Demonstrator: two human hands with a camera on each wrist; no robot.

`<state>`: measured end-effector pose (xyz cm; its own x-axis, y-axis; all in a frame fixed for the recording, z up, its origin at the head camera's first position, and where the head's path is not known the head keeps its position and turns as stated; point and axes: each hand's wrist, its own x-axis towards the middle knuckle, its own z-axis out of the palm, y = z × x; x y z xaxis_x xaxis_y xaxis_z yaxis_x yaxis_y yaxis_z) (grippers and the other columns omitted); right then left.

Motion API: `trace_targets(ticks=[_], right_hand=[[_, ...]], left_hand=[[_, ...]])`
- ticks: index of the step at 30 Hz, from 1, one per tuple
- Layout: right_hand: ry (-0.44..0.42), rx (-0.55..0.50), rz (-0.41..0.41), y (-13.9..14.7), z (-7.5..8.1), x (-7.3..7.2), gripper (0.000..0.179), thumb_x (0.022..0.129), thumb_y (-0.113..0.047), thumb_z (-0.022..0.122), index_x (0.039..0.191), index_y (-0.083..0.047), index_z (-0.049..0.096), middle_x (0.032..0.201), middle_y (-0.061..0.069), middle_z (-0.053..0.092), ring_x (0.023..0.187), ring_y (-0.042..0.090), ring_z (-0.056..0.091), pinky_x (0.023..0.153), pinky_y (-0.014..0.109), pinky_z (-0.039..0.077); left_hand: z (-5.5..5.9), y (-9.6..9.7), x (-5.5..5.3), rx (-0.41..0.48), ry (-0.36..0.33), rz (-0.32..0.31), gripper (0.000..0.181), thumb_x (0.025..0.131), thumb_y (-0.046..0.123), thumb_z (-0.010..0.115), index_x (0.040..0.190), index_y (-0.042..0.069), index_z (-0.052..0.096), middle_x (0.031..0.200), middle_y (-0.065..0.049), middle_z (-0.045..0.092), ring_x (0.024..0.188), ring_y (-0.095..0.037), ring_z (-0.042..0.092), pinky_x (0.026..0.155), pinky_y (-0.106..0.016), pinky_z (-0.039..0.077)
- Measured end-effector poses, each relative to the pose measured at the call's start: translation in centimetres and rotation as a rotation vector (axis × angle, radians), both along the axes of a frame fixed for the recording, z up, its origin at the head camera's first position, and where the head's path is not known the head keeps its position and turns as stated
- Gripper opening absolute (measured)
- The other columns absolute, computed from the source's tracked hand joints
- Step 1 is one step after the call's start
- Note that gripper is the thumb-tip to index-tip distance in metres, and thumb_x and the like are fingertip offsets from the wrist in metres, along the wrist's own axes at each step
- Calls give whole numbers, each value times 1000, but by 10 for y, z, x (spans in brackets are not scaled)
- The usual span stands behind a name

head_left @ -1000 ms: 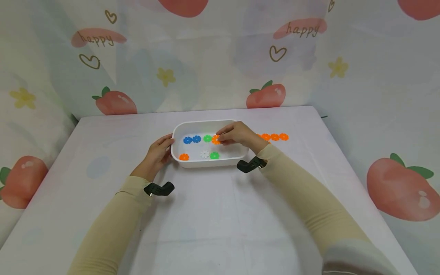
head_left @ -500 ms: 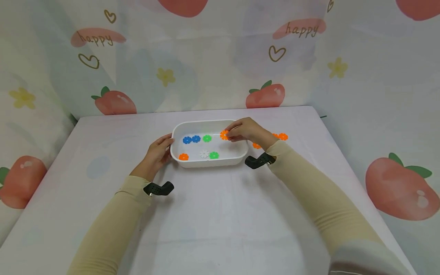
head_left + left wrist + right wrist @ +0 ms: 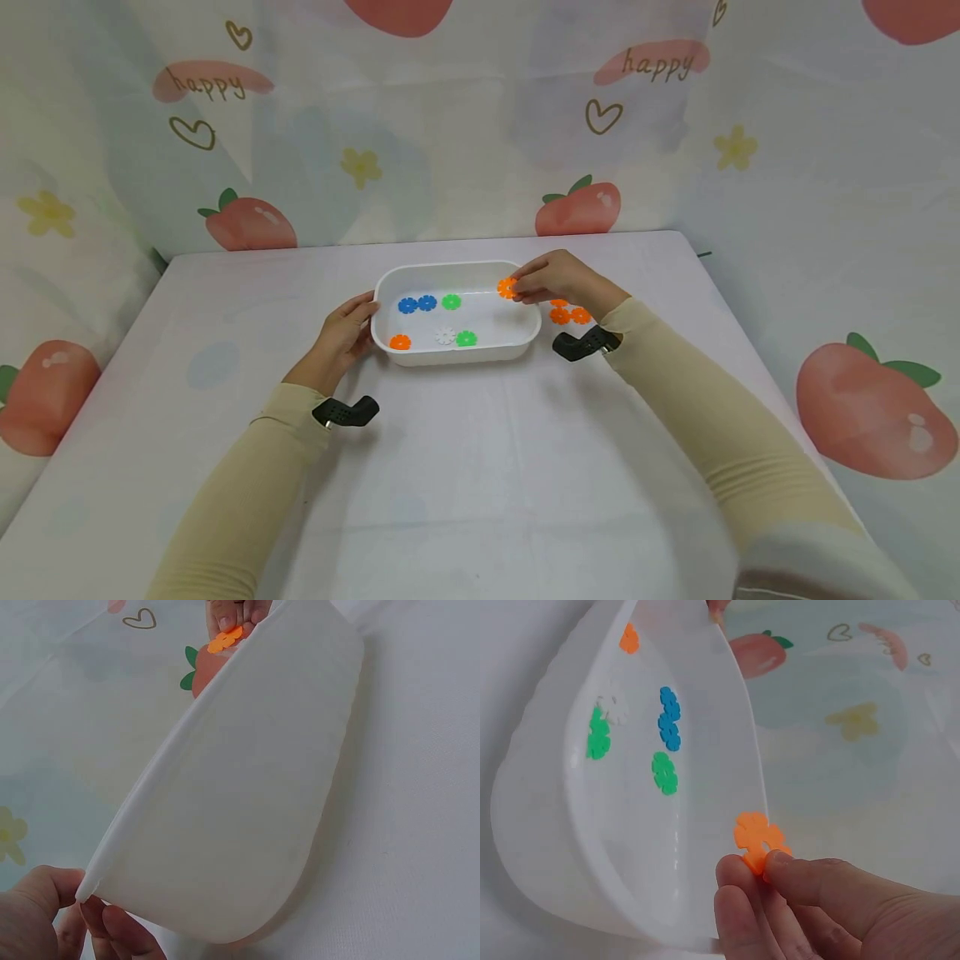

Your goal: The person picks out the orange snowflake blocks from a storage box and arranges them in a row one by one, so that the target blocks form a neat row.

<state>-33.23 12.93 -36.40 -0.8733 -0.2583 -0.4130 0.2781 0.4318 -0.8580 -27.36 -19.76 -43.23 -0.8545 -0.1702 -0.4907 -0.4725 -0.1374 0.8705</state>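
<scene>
A white tray (image 3: pixel 450 358) with rounded corners stands on the table. My left hand (image 3: pixel 341 337) grips its left end; in the left wrist view thumb and fingers pinch the rim. Over the tray's right end, my right hand (image 3: pixel 566 282) pinches an orange snowflake disc (image 3: pixel 754 834) between thumb and fingertips. Inside the tray lie two blue discs (image 3: pixel 669 720) side by side, a green disc (image 3: pixel 451 302), a second green disc (image 3: pixel 467 338) beside a white one (image 3: pixel 445 336), and an orange disc (image 3: pixel 400 342) in the near left corner.
Several orange discs (image 3: pixel 560 316) lie on the table just right of the tray, partly hidden by my right hand and wrist. The white-covered table (image 3: pixel 450 483) meets a patterned backdrop (image 3: pixel 465 167) at its far edge.
My right hand has lifted the orange disc away from the green one and carried it right, toward the tray's right end. The left hand has stayed at the rim.
</scene>
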Motion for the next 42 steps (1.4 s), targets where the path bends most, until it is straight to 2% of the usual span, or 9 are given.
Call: trace_targets(ticks=[5,14,18,26,31,42], right_hand=[[-11,5,3,9,0,-3,36,92,-6,67,124,8,61,91,11,72,77,15,71,88,35,55],[-55,-34,-28,22,0,-3,40,92,-6,67,127,11,58,86,7,72,82,19,73,94,40,51],[-47,-12,-22,26,1,-2,40,92,-7,67,127,11,58,85,7,73,79,18,73,92,40,52],[-52,27,7,34,4,-1,40,94,-8,66,128,10,59,87,8,73,85,22,73,86,35,55],[-63,20,17,42,4,-1,42,95,-9,65,130,10,56,87,6,72,82,18,72,90,37,54],[-92,31,1,58,3,0,46,95,-10,65,135,8,52,91,4,71,88,17,72,93,36,52]], left_hand=[[1,0,0,-2,-1,1,43,99,28,59,142,27,54,145,-1,49,100,-14,51,68,-17,45],[1,1,0,8,1,2,43,99,27,59,142,27,54,146,-1,48,101,-14,51,70,-17,46],[0,1,0,4,3,4,43,99,28,59,141,28,54,144,0,49,101,-14,51,71,-18,46],[1,1,1,10,-1,5,44,99,28,60,142,28,54,145,0,49,103,-14,51,73,-19,47],[1,1,1,5,-5,7,43,99,28,59,142,28,54,145,0,49,102,-14,50,73,-18,46],[3,1,2,9,-6,4,44,100,27,58,143,27,53,146,0,48,100,-14,50,73,-18,46]])
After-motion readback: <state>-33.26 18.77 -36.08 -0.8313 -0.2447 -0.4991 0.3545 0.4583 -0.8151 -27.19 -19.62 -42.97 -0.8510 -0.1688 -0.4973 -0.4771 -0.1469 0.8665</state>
